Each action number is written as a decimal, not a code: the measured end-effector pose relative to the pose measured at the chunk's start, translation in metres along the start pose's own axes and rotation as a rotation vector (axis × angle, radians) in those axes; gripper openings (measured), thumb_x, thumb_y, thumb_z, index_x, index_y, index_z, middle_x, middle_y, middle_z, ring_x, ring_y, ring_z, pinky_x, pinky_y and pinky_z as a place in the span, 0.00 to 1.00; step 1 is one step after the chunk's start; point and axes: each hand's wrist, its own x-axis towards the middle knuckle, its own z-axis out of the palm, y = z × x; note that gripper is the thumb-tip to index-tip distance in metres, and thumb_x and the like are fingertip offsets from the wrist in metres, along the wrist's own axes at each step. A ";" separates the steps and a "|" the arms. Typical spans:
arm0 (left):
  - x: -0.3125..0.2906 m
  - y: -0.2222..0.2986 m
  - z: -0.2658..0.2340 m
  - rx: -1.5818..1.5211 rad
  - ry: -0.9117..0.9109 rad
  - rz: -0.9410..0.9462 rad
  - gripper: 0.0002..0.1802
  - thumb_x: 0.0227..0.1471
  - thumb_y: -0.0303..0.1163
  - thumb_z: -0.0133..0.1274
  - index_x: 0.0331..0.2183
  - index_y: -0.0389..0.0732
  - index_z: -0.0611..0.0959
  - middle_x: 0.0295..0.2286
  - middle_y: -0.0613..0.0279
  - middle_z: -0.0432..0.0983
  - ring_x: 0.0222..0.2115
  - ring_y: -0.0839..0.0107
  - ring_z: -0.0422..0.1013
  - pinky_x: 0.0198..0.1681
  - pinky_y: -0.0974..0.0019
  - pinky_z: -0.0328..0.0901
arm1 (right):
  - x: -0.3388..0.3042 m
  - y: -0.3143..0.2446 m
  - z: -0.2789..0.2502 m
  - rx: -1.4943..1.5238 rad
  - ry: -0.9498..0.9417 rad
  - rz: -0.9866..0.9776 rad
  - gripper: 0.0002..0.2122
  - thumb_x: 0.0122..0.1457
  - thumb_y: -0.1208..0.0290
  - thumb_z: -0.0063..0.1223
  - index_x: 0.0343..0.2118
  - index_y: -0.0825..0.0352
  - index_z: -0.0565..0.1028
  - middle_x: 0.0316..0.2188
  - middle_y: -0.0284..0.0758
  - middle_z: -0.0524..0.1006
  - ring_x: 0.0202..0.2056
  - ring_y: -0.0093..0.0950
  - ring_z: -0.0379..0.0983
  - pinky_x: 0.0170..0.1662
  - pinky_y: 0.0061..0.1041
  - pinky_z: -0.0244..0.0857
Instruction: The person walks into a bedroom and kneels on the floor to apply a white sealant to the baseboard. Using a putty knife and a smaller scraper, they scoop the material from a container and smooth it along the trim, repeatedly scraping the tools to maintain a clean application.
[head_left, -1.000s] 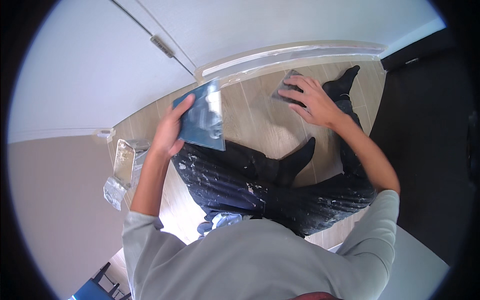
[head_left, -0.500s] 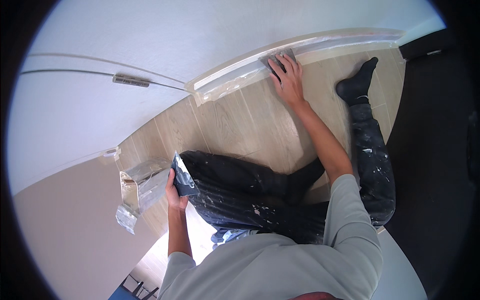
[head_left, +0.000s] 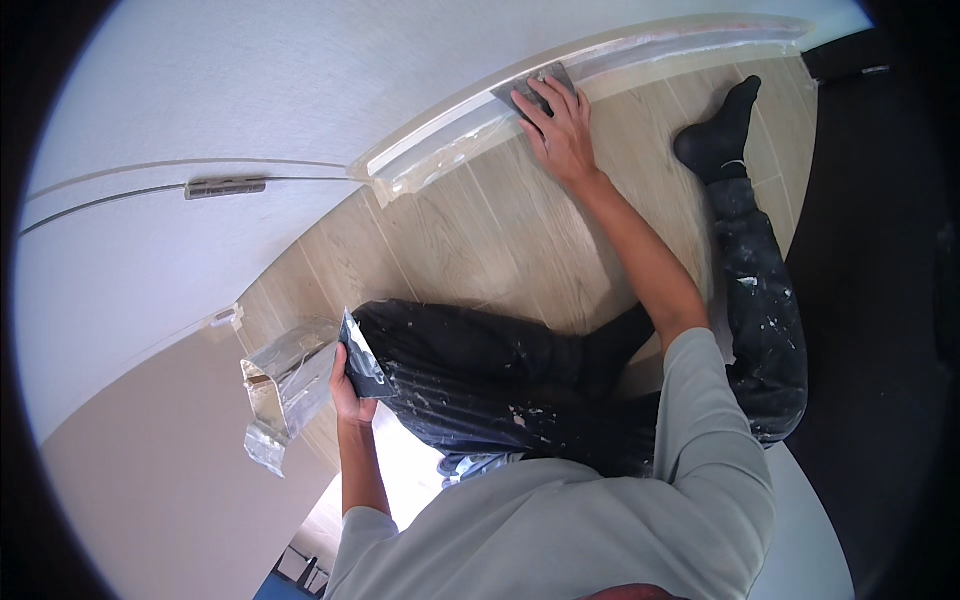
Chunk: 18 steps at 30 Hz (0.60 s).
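Note:
My right hand (head_left: 566,142) reaches far forward with fingers spread over a dark flat scraper blade (head_left: 512,93), pressing it against the pale skirting board (head_left: 690,42) at the foot of the wall. The fingers hide part of that blade. Closer to me on the left, my left hand (head_left: 350,392) grips a second dark scraper blade (head_left: 366,372) by its edge, held tilted above the floor beside my knee. White filler is smeared on its face.
Masking tape (head_left: 386,190) and wet-looking patches edge the skirting. A plastic-wrapped door frame end (head_left: 268,400) stands left of my hand. A hinge (head_left: 225,188) sits in the white door's seam. A dark panel (head_left: 870,250) rises at right; my socked foot (head_left: 722,135) rests on the wood-look floor (head_left: 440,250).
My right hand has slid a little left along the skirting with its scraper. The whole view has shifted slightly. My left hand keeps its hold on the other scraper.

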 end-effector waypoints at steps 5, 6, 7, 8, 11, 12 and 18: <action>0.001 0.001 -0.002 0.002 -0.020 -0.011 0.20 0.63 0.42 0.48 0.50 0.39 0.77 0.41 0.61 0.80 0.40 0.69 0.78 0.45 0.66 0.71 | -0.004 0.003 -0.003 -0.002 -0.020 -0.010 0.20 0.56 0.70 0.59 0.53 0.54 0.76 0.55 0.35 0.69 0.59 0.38 0.60 0.61 0.49 0.48; -0.003 0.001 0.005 0.006 -0.008 -0.010 0.20 0.63 0.42 0.47 0.50 0.39 0.77 0.41 0.61 0.80 0.40 0.68 0.78 0.46 0.65 0.71 | -0.005 0.003 -0.004 -0.008 -0.032 -0.008 0.20 0.56 0.69 0.59 0.53 0.54 0.76 0.56 0.35 0.69 0.59 0.38 0.60 0.61 0.49 0.48; -0.004 0.001 0.010 0.011 0.003 -0.009 0.20 0.63 0.42 0.47 0.50 0.38 0.77 0.41 0.60 0.80 0.40 0.68 0.78 0.46 0.65 0.71 | -0.007 0.003 -0.005 -0.014 -0.043 -0.005 0.20 0.56 0.69 0.59 0.53 0.54 0.76 0.56 0.35 0.68 0.59 0.38 0.60 0.61 0.49 0.48; -0.002 0.001 0.006 0.003 0.001 -0.011 0.20 0.63 0.42 0.47 0.50 0.38 0.77 0.42 0.60 0.80 0.40 0.68 0.78 0.46 0.65 0.72 | -0.008 0.002 -0.006 -0.017 -0.052 -0.002 0.20 0.56 0.69 0.59 0.53 0.54 0.76 0.56 0.35 0.68 0.59 0.38 0.60 0.61 0.49 0.48; 0.001 0.001 -0.005 -0.010 -0.011 -0.014 0.20 0.63 0.41 0.46 0.50 0.38 0.77 0.42 0.60 0.80 0.40 0.68 0.78 0.45 0.65 0.72 | -0.011 0.003 -0.012 -0.018 -0.060 0.016 0.20 0.56 0.69 0.58 0.53 0.54 0.76 0.56 0.35 0.68 0.60 0.38 0.59 0.61 0.49 0.49; 0.001 0.001 -0.003 -0.010 -0.019 -0.013 0.20 0.63 0.41 0.46 0.50 0.38 0.77 0.42 0.60 0.80 0.39 0.68 0.78 0.45 0.65 0.72 | -0.011 0.003 -0.014 -0.010 -0.052 0.021 0.19 0.56 0.69 0.58 0.53 0.54 0.76 0.56 0.35 0.68 0.60 0.38 0.59 0.61 0.49 0.49; -0.001 0.001 0.000 0.001 -0.034 -0.007 0.19 0.63 0.41 0.47 0.49 0.38 0.78 0.41 0.60 0.81 0.39 0.68 0.78 0.44 0.65 0.72 | -0.004 0.007 -0.020 0.001 -0.019 0.034 0.19 0.57 0.68 0.58 0.53 0.55 0.76 0.56 0.35 0.68 0.60 0.38 0.59 0.61 0.50 0.47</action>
